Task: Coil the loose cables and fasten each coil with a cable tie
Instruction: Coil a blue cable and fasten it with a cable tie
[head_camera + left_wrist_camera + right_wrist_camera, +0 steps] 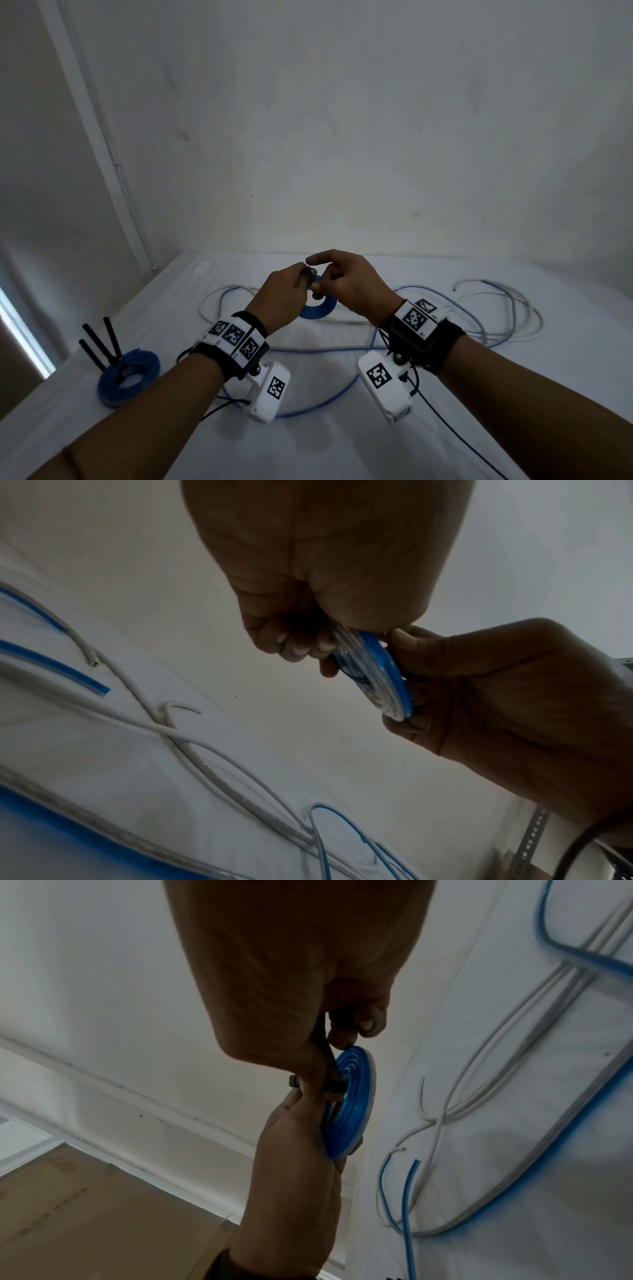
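Both hands, left (286,297) and right (346,283), raised together, pinch blue coil (318,306).

Both forearms reach forward and converge, the wrists strapped with marker bands. The left hand (282,294) is curled tight, fingers folded in on what it holds. The right hand (346,282) meets it knuckle to knuckle — thumb and lower fingers pinching, the index finger arched loosely over the top.

Right hand (301,993) and left hand (301,1164) pinch a blue coil (349,1099) above loose cables (479,1085).
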